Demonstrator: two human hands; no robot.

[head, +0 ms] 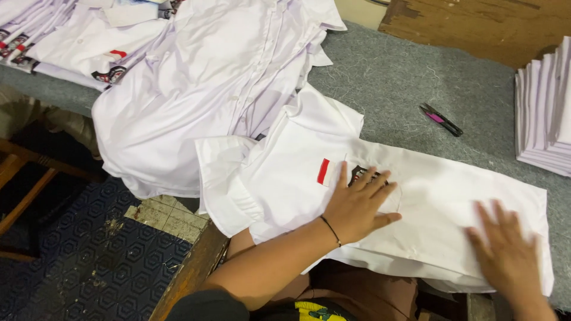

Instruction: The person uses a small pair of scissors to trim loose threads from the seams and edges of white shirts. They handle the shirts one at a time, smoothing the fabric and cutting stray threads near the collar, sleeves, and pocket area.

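A garment workshop: white uniform shirts (202, 89) heaped on a grey felt-covered worktable (404, 77), folded stacks (544, 113) at the side, thread snips (441, 119) nearby.

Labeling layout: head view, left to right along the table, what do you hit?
Pile of white shirts → left hand flat on the folded shirt → scissors with pink handle → right hand → stack of folded white cloth.

red-white chest patch (323, 171), dark pocket badge (358, 175)
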